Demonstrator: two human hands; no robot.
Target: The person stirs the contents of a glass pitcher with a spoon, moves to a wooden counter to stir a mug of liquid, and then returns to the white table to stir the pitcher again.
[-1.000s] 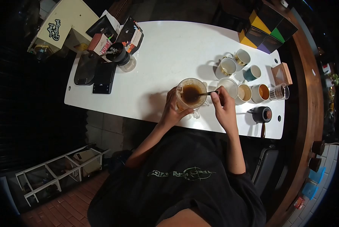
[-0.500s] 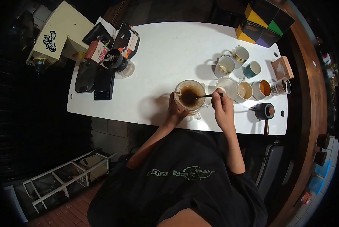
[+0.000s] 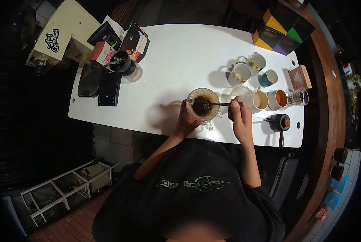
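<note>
A coffee dripper [image 3: 203, 92] lined with a paper filter sits over a clear glass server [image 3: 208, 126] near the table's front edge. Wet, dark coffee grounds [image 3: 200, 106] show inside it. My left hand [image 3: 185, 123] is wrapped round the dripper's left side, its fingers partly hidden. From the right, my right hand [image 3: 241, 121] pinches a dark spoon [image 3: 222, 104] by its handle. The spoon's bowl end lies in the grounds. Just beyond my right hand stands a clear glass vessel [image 3: 241, 92].
Several cups, including a teal cup [image 3: 268, 78] and a cup with orange-brown inside [image 3: 277, 99], stand right on the white table [image 3: 172, 52]. A small dark pot [image 3: 279, 122] is near the right corner. Left are a hand grinder [image 3: 128, 68], a black scale [image 3: 108, 90] and a cream machine [image 3: 67, 28].
The liquid in the dripper has dropped, and dark grounds now show. My right hand and the spoon have shifted slightly right; my left hand keeps its hold.
</note>
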